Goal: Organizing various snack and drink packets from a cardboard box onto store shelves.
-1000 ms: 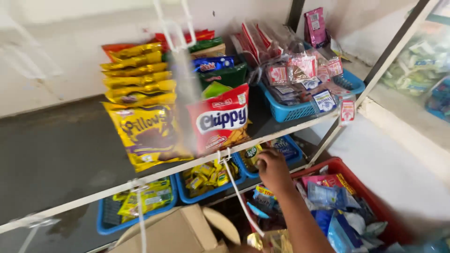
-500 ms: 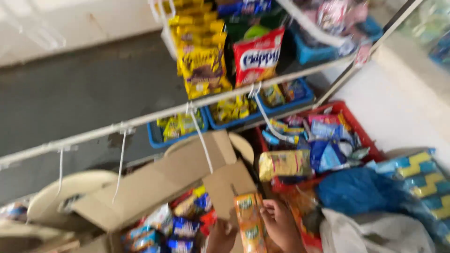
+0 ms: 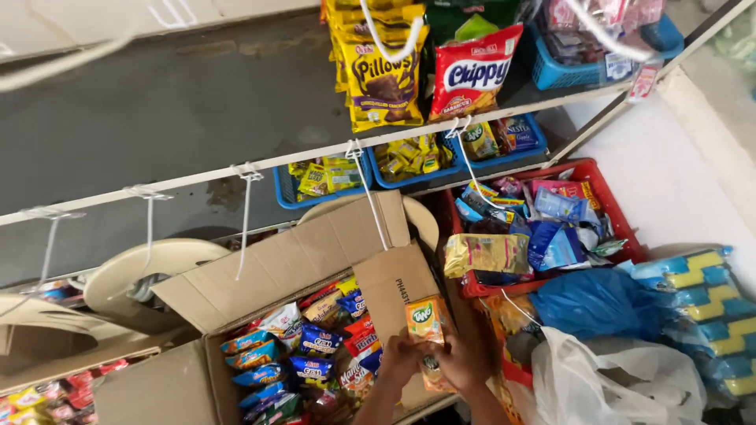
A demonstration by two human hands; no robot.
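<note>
1. Clearly, both hands are closed on a strip of orange drink-mix sachets (image 3: 429, 334); the left hand (image 3: 399, 358) pinches its near side, the right hand (image 3: 461, 366) its lower end, just above the open cardboard box (image 3: 260, 275) of snack packets.
2. Judged step: handling the strip; any next move calls for keeping it untorn.
3. Room is tight; the box flap stands behind, the red basket (image 3: 606, 197) and white bag (image 3: 614, 386) crowd the right, the shelf rail (image 3: 315, 157) runs overhead.

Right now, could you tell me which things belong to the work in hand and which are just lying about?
In hand:
left hand
right hand
orange sachet strip
open cardboard box

Lying about:
red basket
blue baskets
white plastic bag
</note>
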